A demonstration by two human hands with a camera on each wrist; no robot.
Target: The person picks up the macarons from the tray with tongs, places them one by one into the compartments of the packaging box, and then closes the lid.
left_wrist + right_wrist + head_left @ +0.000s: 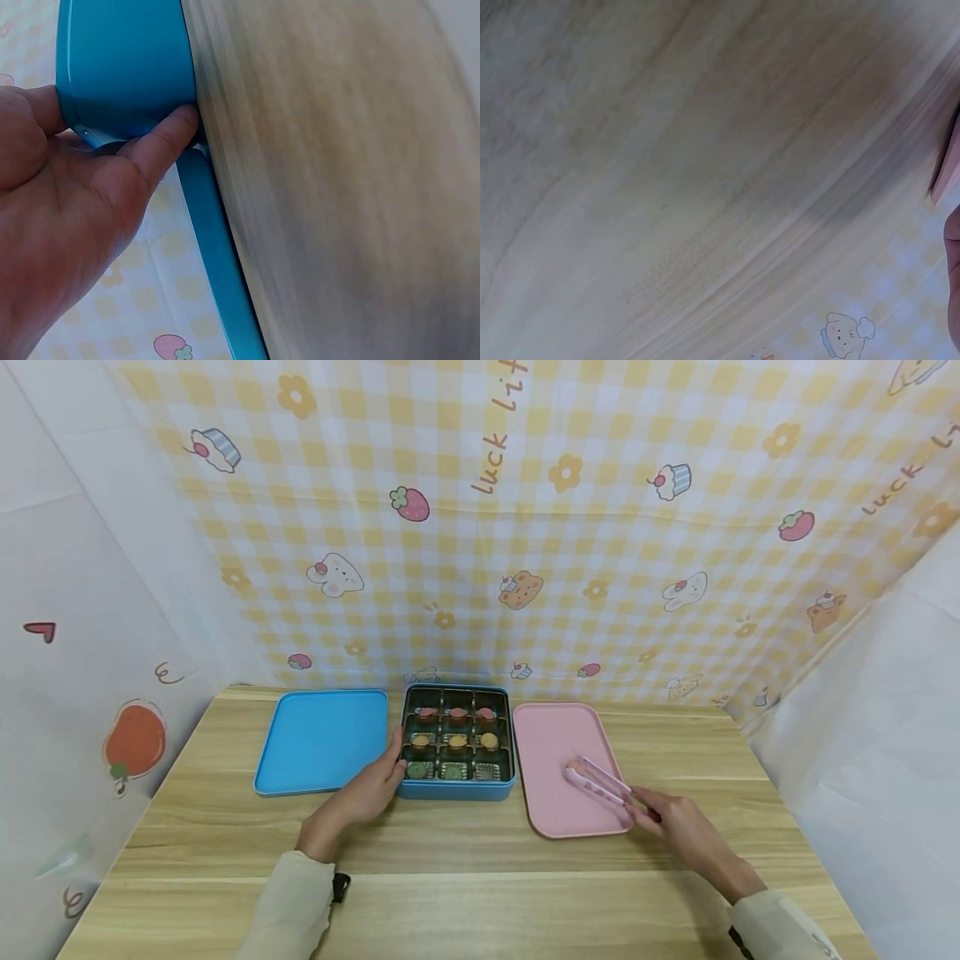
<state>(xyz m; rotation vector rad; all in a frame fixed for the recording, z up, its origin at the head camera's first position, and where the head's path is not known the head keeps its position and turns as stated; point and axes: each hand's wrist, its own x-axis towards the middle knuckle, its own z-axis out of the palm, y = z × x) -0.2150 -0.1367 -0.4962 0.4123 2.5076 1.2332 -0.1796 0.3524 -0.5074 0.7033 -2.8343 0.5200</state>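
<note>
- Should the right grip (675, 828), closed on pink tongs (597, 786), squeeze unevenly, the small pinkish piece (576, 767) seemingly between their tips could slip onto the pink tray (553, 737) below
- If the left grip (375, 782), clamped on the blue box (455, 790) at its left side, pushes, the box could slide against the tray
- Box: red pieces (458, 714) in back, yellow pieces (458, 741) midway, two green pieces (453, 772) in front; the front-right compartment (487, 772) looks bare
</note>
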